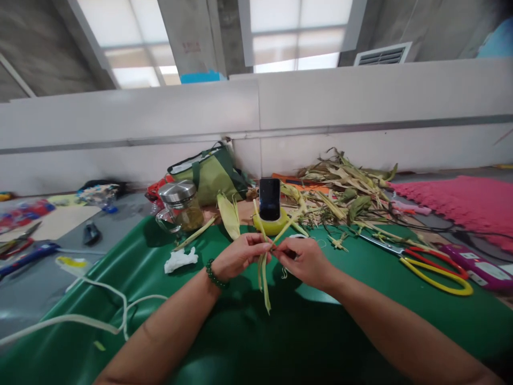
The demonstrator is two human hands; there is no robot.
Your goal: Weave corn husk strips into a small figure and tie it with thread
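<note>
Above the green mat (pixel 360 321), both hands meet at a bundle of narrow corn husk strips (pixel 265 291). My left hand (pixel 240 254), with a green bead bracelet (pixel 214 275) at its wrist, pinches the strips where they cross. Close against it, my right hand (pixel 302 262) is pinched at the same crossing, fingertips on the husk. Some strip ends hang down below the fingers, others point up and to the right. A bit of pale thread (pixel 284 274) shows beneath my right hand. Just behind the hands stands a phone (pixel 270 199) on a yellow stand (pixel 276 223).
Scissors (pixel 420 262) with red and yellow handles lie at right beside a purple pack (pixel 476 267). A heap of dried husks (pixel 348 179) spreads at the back. To the left are a glass jug (pixel 178 206), a green bag (pixel 212 174), crumpled tissue (pixel 181 260) and a white cable (pixel 80 319).
</note>
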